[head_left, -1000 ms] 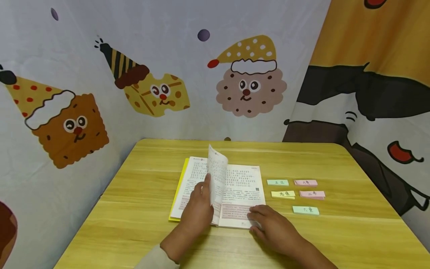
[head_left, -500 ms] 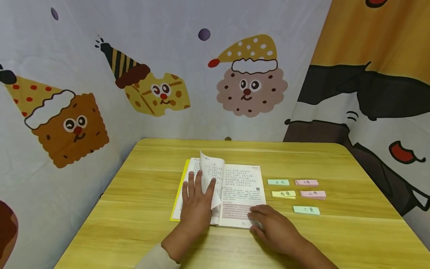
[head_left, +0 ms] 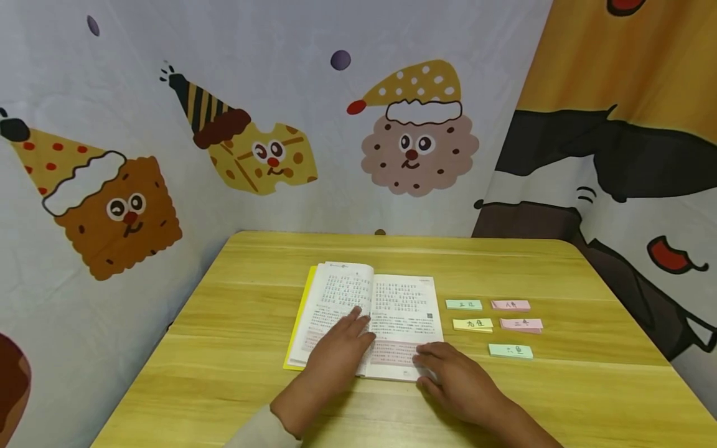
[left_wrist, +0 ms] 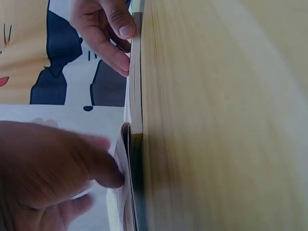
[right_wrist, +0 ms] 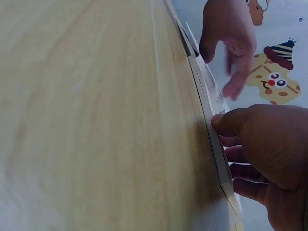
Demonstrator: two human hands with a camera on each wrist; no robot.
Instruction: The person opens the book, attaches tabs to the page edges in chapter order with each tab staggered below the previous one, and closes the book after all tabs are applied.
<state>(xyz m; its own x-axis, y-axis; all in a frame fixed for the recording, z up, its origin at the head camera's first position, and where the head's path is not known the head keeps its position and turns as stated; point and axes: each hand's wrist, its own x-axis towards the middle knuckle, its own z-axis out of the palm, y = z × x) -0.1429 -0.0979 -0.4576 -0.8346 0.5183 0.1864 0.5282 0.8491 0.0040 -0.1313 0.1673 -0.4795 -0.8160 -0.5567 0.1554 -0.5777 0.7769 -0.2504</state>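
Observation:
An open book (head_left: 400,317) with a yellow cover edge lies on the table, printed text on both pages. My left hand (head_left: 338,345) is over the lower part of the left page, close to the spine, fingers slanting toward the right page. In the left wrist view its thumb (left_wrist: 108,171) is at the book's near edge. My right hand (head_left: 462,382) rests at the lower right corner of the right page. The right wrist view has its thumb (right_wrist: 225,124) against the book's near edge, with the other fingers (right_wrist: 238,155) on the page side.
Right of the book lie several folded paper slips with handwriting: a green slip (head_left: 463,305), a pink slip (head_left: 510,305), a yellow slip (head_left: 473,325), another pink slip (head_left: 521,325) and another green slip (head_left: 510,351). Cartoon-printed cloth (head_left: 347,211) hangs behind the wooden table (head_left: 213,348).
The page that stood up by my left hand has turned over and now lies on the left side. My left hand has spread, then moved right toward the spine. My right hand has stayed put.

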